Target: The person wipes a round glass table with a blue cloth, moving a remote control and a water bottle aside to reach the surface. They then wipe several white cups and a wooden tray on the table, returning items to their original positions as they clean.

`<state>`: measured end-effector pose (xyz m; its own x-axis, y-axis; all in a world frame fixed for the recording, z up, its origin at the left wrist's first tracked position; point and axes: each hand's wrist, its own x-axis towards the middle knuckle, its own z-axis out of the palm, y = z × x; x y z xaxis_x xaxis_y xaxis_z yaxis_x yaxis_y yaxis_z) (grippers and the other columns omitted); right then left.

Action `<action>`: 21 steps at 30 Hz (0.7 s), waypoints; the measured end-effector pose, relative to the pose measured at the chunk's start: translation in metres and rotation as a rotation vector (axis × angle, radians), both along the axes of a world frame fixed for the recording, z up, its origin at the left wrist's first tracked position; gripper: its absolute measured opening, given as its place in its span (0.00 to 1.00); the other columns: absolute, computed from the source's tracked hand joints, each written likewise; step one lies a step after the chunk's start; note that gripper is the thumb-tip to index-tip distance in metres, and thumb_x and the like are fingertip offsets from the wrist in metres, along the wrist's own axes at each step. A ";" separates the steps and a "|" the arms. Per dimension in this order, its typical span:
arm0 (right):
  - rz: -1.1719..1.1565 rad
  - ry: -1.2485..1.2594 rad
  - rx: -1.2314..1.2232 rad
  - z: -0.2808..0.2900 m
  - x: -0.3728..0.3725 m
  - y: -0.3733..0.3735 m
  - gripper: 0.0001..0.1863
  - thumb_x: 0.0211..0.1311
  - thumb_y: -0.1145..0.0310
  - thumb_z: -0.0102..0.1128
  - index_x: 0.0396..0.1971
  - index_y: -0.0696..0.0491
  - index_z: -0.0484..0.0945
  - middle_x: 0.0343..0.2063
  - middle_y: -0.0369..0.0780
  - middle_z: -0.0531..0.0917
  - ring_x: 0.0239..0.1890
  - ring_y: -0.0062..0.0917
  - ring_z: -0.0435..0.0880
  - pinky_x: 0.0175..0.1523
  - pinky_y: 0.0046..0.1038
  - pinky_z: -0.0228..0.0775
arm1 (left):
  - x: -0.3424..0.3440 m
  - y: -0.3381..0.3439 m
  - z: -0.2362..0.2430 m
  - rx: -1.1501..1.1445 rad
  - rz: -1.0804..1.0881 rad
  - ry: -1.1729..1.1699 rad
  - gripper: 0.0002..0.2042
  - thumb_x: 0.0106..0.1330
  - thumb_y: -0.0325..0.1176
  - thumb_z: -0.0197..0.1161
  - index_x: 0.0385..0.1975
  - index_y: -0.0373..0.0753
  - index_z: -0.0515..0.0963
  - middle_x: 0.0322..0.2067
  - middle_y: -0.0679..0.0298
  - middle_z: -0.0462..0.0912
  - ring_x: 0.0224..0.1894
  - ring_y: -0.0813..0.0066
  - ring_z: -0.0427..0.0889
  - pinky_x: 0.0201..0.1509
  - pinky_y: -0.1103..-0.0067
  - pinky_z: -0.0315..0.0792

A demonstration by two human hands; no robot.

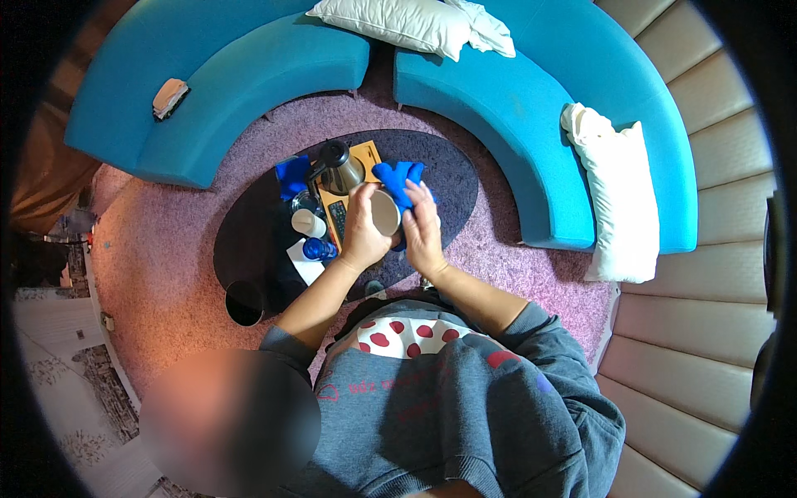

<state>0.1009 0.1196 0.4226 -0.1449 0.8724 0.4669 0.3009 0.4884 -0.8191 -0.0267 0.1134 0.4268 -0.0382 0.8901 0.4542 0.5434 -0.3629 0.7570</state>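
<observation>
My left hand (365, 231) is wrapped round a white cup (386, 214), whose open mouth is turned up toward me. On the cup's other side, my right hand (425, 236) presses a bright blue cloth (401, 178) against its wall. The cloth bunches above the fingers and pokes out beyond them. Both hands are raised over the dark oval table (452, 187). Part of the cup is hidden behind the left thumb and fingers.
On the table, a wooden tray (364, 153) bears a metal jug (340, 176) and a black remote (338, 212). Beside it stand a white cup (307, 222), a blue glass (319, 249) and a folded blue item (292, 176). Curved turquoise sofas (498, 124) surround the far side.
</observation>
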 end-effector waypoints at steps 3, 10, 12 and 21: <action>0.123 -0.060 0.070 -0.004 0.001 -0.007 0.24 0.56 0.76 0.49 0.55 0.54 0.62 0.58 0.48 0.61 0.63 0.48 0.54 0.65 0.44 0.41 | -0.006 0.004 -0.004 -0.075 0.051 -0.002 0.39 0.35 0.30 0.72 0.51 0.36 0.58 0.47 0.52 0.64 0.51 0.55 0.65 0.56 0.68 0.61; 0.141 0.046 -0.102 -0.039 0.025 0.024 0.23 0.61 0.73 0.45 0.57 0.56 0.60 0.59 0.47 0.61 0.63 0.41 0.56 0.66 0.35 0.43 | -0.010 0.006 0.000 -0.114 0.000 -0.065 0.42 0.32 0.29 0.74 0.52 0.39 0.58 0.49 0.55 0.62 0.53 0.58 0.63 0.58 0.68 0.58; 0.131 0.268 -0.300 -0.048 0.024 0.030 0.22 0.63 0.72 0.44 0.57 0.56 0.59 0.59 0.45 0.61 0.63 0.34 0.56 0.65 0.32 0.44 | -0.007 0.007 0.002 -0.106 -0.009 -0.029 0.42 0.32 0.30 0.74 0.52 0.38 0.58 0.49 0.54 0.63 0.53 0.58 0.63 0.58 0.68 0.59; 0.027 -0.045 -0.117 -0.028 0.017 0.016 0.25 0.60 0.69 0.49 0.57 0.58 0.59 0.59 0.50 0.57 0.63 0.45 0.52 0.65 0.38 0.43 | 0.000 0.011 -0.006 -0.126 0.024 -0.065 0.41 0.35 0.30 0.70 0.54 0.37 0.56 0.48 0.53 0.63 0.53 0.57 0.64 0.58 0.69 0.59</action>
